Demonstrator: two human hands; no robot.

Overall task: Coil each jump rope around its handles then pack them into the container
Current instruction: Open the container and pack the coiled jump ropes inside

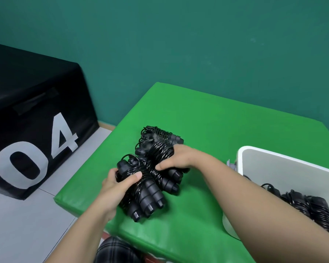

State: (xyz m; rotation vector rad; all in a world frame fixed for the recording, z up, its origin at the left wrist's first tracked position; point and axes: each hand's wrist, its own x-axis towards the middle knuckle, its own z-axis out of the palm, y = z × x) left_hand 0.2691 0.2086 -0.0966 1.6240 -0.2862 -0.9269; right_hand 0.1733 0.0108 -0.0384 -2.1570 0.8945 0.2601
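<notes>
Black coiled jump ropes, each wound tight around its ribbed plastic handles, lie bunched on the green padded tabletop (207, 130). The nearest bundle (142, 198) points its handle ends toward the person; the left hand (112, 185) grips its far end, thumb curled over the coils. Just beyond, the right hand (177, 158) is clamped over a second bundle (160, 154), fingers wrapped around the cord. A third bundle (162, 136) rests behind it, touching. At the right edge, a white plastic container (258, 160) holds more wound ropes (311, 209). Farther left, a black box marked "04" (32, 114) stands on the pale tiled floor (17, 224) against a teal wall (179, 44).
</notes>
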